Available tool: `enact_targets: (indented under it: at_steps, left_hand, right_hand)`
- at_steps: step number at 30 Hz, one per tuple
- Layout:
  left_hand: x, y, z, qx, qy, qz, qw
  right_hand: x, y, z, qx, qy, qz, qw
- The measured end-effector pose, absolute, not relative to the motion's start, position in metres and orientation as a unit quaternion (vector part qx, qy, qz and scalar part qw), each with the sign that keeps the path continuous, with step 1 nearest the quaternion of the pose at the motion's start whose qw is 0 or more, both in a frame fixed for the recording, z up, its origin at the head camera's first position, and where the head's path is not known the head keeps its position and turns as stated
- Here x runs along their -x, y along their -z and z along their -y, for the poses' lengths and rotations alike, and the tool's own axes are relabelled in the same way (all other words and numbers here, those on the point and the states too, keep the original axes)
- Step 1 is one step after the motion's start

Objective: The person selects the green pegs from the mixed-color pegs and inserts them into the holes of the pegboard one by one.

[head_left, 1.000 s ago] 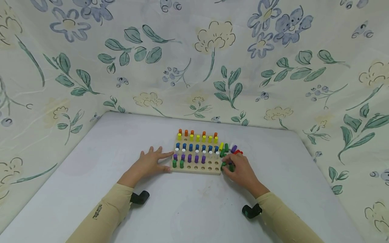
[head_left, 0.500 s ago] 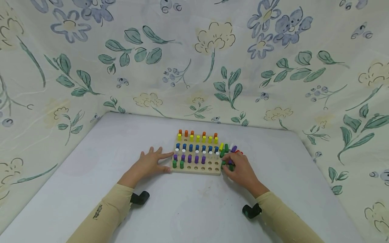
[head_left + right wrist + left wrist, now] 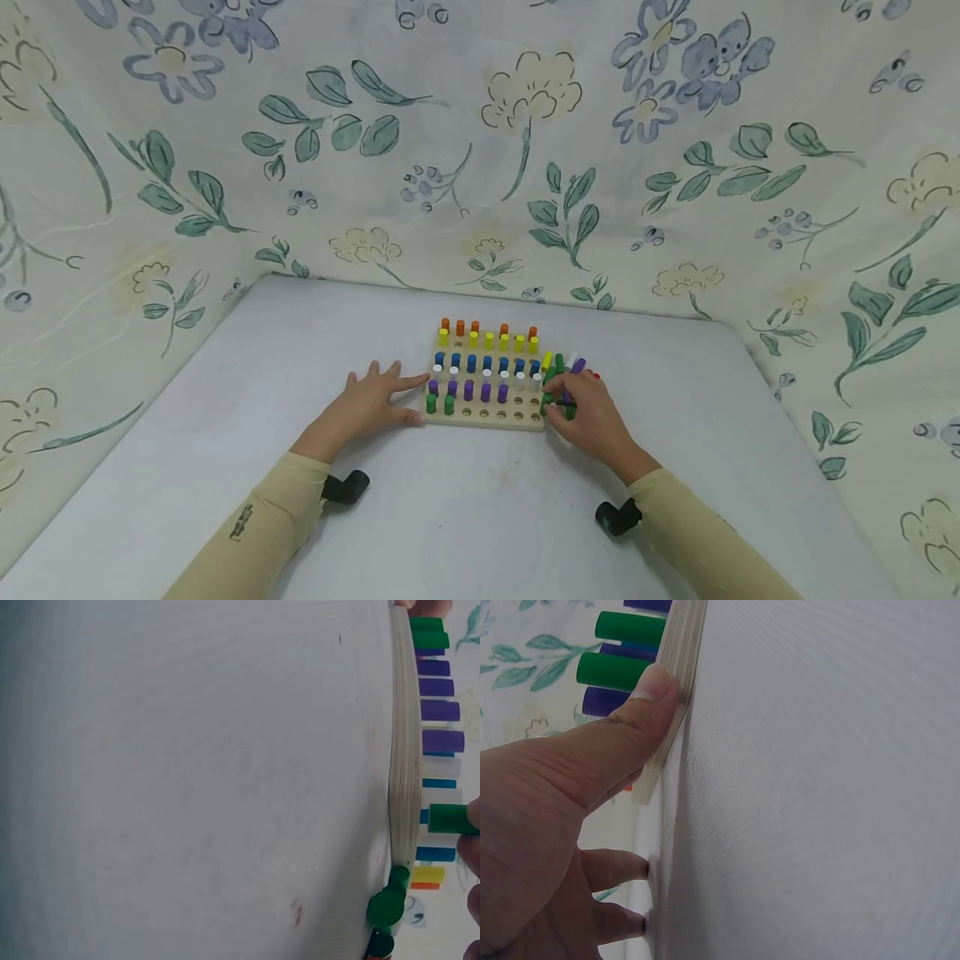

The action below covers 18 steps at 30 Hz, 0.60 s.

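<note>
- Tan cloth sleeve [image 3: 255, 517], far left, above the white table [image 3: 465, 517]; black wrist gadget [image 3: 349, 488] sticking out on its inner side.
- Left hand [image 3: 367, 407]: fingers spread, gripping nothing. Index fingertip and thumb touch the left side of the wooden board [image 3: 487, 352].
- Board sits mid-table, pegs upright in rows. Counted from my near side: two green pegs [image 3: 449, 405], five purple pegs [image 3: 468, 391], six white pegs [image 3: 487, 377], seven blue pegs [image 3: 472, 363], six yellow pegs [image 3: 489, 340], five orange pegs [image 3: 461, 327]. Open round holes show at the near right.
- Loose pegs [image 3: 559, 362] in a jumble just beside the board's right edge: yellow, green, purple, red among them. Hand hides part of the pile.
- Right hand [image 3: 588, 410]: thumb and finger pinching one green peg [image 3: 448, 818] close to the board's near right edge. Cannot tell whether peg touches wood.
- Second black gadget [image 3: 618, 517], then second sleeve [image 3: 705, 533], far right.
</note>
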<state>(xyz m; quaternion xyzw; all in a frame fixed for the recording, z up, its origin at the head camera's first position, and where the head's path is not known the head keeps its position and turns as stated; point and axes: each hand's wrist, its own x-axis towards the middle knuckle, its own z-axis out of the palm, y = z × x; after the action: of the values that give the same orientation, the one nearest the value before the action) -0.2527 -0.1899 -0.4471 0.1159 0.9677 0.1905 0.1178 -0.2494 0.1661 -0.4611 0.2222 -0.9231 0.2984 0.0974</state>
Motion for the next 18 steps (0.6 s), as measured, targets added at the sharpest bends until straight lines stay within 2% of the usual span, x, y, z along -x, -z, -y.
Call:
enact_targets:
  at_steps: [11,18]
  left_hand:
    - [0.252,0.446,0.19,-0.116,-0.189,-0.968,0.116]
    - [0.252,0.446,0.19,-0.115,-0.188,-0.968,0.118]
  right_hand:
    - [0.252,0.463,-0.16,-0.241,-0.309,0.914,0.106]
    - [0.251,0.462,-0.155,-0.242,-0.322,0.911,0.085]
